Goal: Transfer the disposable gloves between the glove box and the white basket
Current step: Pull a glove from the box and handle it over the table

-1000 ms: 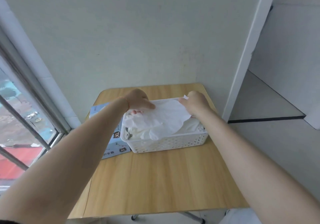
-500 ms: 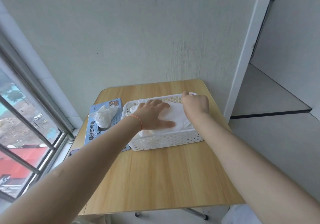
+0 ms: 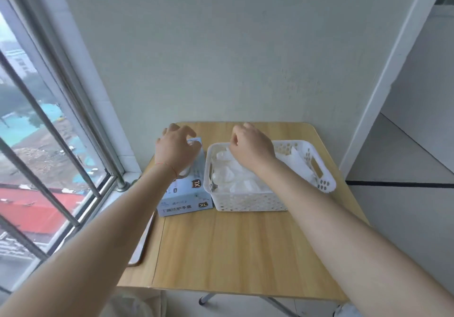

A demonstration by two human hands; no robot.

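Fingers first: on my left hand (image 3: 175, 151) they curl down over the top of the glove box (image 3: 184, 194), spread like a claw around its opening, but the back of the hand hides the tips, so I can't tell whether they pinch a glove or only reach for one. Over on the right hand (image 3: 251, 148), the fingers are bent and bunched toward the thumb above the far left part of the white basket (image 3: 248, 202); it looks like a pinch on the gloves (image 3: 235, 178) there, though the knuckles cover the contact and I can't confirm a grip. From the one head view, that's the layout: box and basket sit side by side, touching or nearly so, toward the far half of the wooden table (image 3: 240, 250), the box by the table's left edge next to the window (image 3: 41, 149), the basket toward the right edge. I read that pairing as deliberate, keeping the carry between containers short with one hand stationed over each. The white gloves lie crumpled in a loose heap filling the basket's left and middle, with a flatter piece lying against the right wall near the handle slot. The box's printed front faces me, its top turned up under my left palm, which suits drawing out or stuffing in from above. My guess is we're mid-transfer, direction unclear from this alone.
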